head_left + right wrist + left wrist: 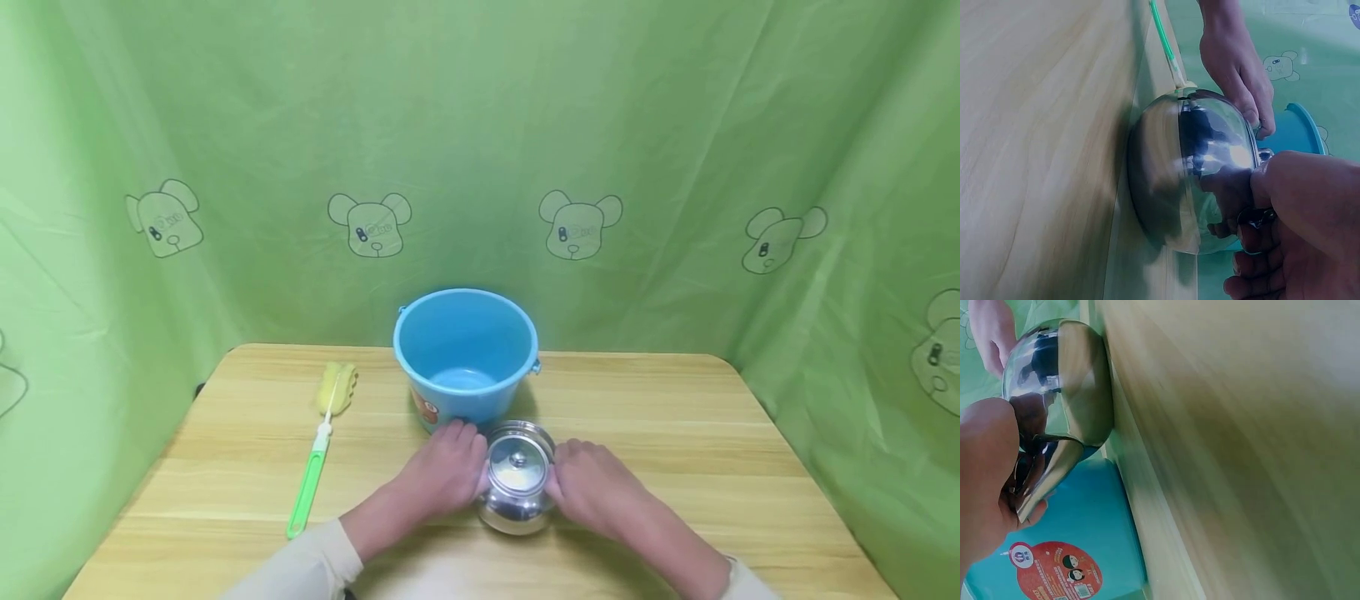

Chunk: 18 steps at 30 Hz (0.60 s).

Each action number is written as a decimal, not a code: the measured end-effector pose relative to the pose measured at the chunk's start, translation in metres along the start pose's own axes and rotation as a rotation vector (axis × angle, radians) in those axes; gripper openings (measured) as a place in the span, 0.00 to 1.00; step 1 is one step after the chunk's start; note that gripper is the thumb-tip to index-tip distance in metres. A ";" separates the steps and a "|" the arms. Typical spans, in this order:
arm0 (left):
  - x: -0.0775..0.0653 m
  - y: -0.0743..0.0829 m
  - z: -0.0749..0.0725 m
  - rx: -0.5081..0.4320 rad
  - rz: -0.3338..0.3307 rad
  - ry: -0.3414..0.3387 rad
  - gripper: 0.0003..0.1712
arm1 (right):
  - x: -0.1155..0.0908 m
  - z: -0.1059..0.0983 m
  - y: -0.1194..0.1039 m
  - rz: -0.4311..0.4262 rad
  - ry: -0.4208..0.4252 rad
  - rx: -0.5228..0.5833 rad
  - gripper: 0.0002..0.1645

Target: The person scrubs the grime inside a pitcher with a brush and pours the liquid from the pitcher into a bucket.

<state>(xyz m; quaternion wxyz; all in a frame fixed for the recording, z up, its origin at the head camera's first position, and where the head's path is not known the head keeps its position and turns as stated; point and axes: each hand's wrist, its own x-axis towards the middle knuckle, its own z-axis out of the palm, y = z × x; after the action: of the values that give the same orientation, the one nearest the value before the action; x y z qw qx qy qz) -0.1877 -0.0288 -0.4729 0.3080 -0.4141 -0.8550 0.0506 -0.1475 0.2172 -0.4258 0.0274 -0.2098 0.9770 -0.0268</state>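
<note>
My head feed shows a shiny metal pot (516,510) in the near middle of the tabletop (675,433), held between the person's two hands, its lid (517,475) on top with the knob facing up toward me. The left hand (446,467) has its fingers curled round the handle on one side; over on the right wrist feed I can make out the right hand (596,483) pinching the opposite handle, thumb above and fingers bent underneath. I can't tell whether the pot's base rests on the wood or hangs just above it. Right behind it, a little to the left, stands a blue bucket (480,406), upright, with a red sticker (1060,572) on its wall; the left hand is just in front of it. Well off to the left I see a sponge brush (306,492) lying flat, green handle toward the person and yellow head away.
</note>
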 end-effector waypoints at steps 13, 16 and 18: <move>-0.010 -0.005 -0.002 0.005 0.015 -0.009 0.15 | 0.004 0.002 -0.008 -0.019 0.016 -0.014 0.21; -0.013 -0.007 -0.001 0.009 0.025 0.011 0.15 | 0.005 0.002 -0.011 -0.017 0.009 -0.010 0.21; -0.014 -0.008 -0.001 0.010 0.028 0.022 0.15 | 0.005 0.002 -0.012 -0.020 0.008 -0.015 0.21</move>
<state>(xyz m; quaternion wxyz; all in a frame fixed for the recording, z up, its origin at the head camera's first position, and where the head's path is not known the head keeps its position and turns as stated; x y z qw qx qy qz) -0.1857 -0.0443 -0.4762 0.3186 -0.4251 -0.8455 0.0546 -0.1474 0.2041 -0.4277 0.0214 -0.2198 0.9751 -0.0207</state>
